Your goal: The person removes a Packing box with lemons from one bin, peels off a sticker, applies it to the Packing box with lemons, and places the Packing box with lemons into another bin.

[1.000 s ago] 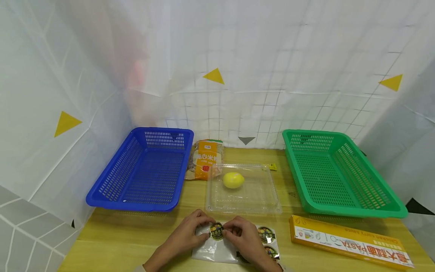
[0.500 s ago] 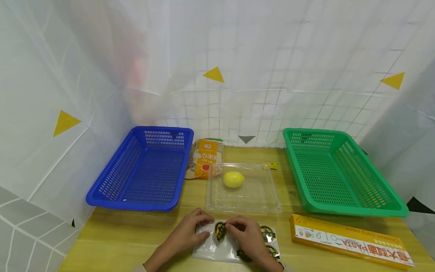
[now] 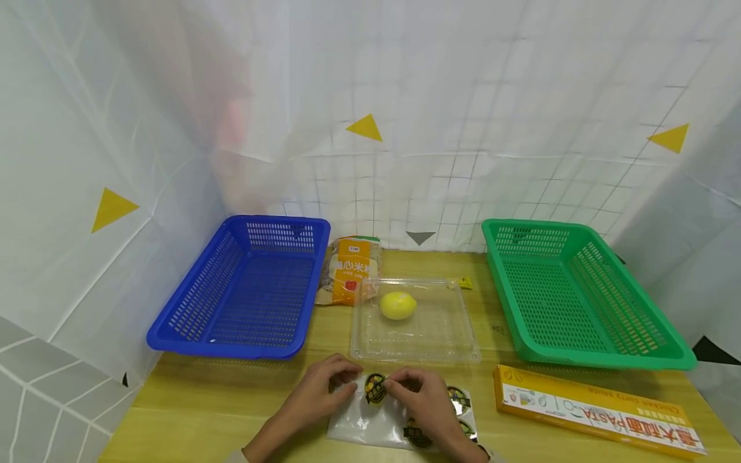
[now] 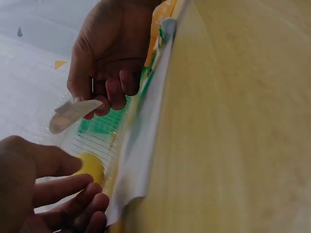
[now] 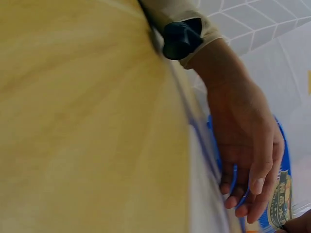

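Wooden and pale yellow, the worktop [image 3: 220, 411] carries everything, backed by white gridded sheeting with yellow triangles. Two slatted plastic baskets are the biggest things on it: a blue basket [image 3: 243, 289] at the left and a green basket [image 3: 573, 296] at the right, well apart, with a clear plastic tray [image 3: 413, 321] between them. A yellow lemon [image 3: 397, 305] lies in the far half of that tray. Behind the tray's left corner, just beside the blue basket, stands an orange snack bag [image 3: 349, 276]. A long yellow pasta box [image 3: 596, 410] lies flat near the front edge, in front of the green basket. Directly in front of the tray lies a glossy sticker sheet [image 3: 370, 424] with round printed labels showing at its right side. The left hand [image 3: 324, 389] rests on the sheet's left part, its fingers bent down onto the backing; its grip presses the sheet rather than closing round it. The right hand [image 3: 422, 399] has its grip pinched together on a round sticker [image 3: 375, 388], thumb and fingertip at its right edge; in the left wrist view the sticker curves up, lifted clear of the backing. A tiny yellow tag [image 3: 464, 283] lies by the tray's far right corner.
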`<control>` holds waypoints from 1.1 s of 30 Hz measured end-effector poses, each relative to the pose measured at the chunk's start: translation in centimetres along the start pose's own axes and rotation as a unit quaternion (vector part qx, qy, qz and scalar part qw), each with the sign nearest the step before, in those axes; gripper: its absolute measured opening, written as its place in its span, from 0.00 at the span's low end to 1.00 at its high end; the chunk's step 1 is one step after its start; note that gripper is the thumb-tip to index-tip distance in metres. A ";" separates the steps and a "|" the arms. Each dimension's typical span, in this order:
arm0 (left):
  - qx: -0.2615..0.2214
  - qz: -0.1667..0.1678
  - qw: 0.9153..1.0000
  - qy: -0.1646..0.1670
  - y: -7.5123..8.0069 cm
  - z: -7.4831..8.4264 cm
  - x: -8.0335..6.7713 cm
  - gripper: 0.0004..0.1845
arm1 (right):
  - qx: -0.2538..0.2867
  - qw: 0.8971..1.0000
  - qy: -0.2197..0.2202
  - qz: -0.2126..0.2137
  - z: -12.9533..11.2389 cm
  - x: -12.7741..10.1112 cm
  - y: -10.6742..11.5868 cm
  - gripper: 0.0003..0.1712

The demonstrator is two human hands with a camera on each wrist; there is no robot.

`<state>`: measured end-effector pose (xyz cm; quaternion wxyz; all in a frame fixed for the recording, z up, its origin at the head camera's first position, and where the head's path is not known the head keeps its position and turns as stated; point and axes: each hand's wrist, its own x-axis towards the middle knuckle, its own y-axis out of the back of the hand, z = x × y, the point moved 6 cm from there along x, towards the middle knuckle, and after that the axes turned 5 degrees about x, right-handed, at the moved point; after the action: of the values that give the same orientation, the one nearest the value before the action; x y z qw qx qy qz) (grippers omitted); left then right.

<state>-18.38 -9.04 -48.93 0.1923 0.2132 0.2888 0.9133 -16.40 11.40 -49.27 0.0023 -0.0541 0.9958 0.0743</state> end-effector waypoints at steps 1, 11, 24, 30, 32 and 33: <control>-0.009 0.005 1.000 0.008 0.2 0.1 0.0 0.09 | 0.006 1.000 -0.004 0.001 -0.2 0.0 0.1 0.08; -0.165 0.005 0.985 0.059 1.4 2.5 0.9 0.13 | 0.068 0.998 0.001 -0.010 -3.6 0.2 0.7 0.07; -0.226 0.046 0.969 0.091 2.1 5.1 2.9 0.07 | 0.102 0.994 0.030 0.011 -6.3 1.0 2.2 0.07; -0.233 0.076 0.966 0.084 2.5 5.8 4.5 0.08 | 0.101 0.993 0.045 0.030 -7.5 1.8 3.4 0.09; -0.215 0.081 0.970 0.077 2.6 5.9 5.2 0.07 | 0.094 0.994 0.044 0.038 -7.7 2.1 3.9 0.09; -0.206 0.083 0.972 0.072 2.7 6.0 5.6 0.07 | 0.089 0.994 0.047 0.042 -7.8 2.4 4.1 0.09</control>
<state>-20.69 -5.73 -41.24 0.1339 0.1260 0.0892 0.9789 -19.17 14.06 -40.96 -0.0426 -0.0157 0.9988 -0.0174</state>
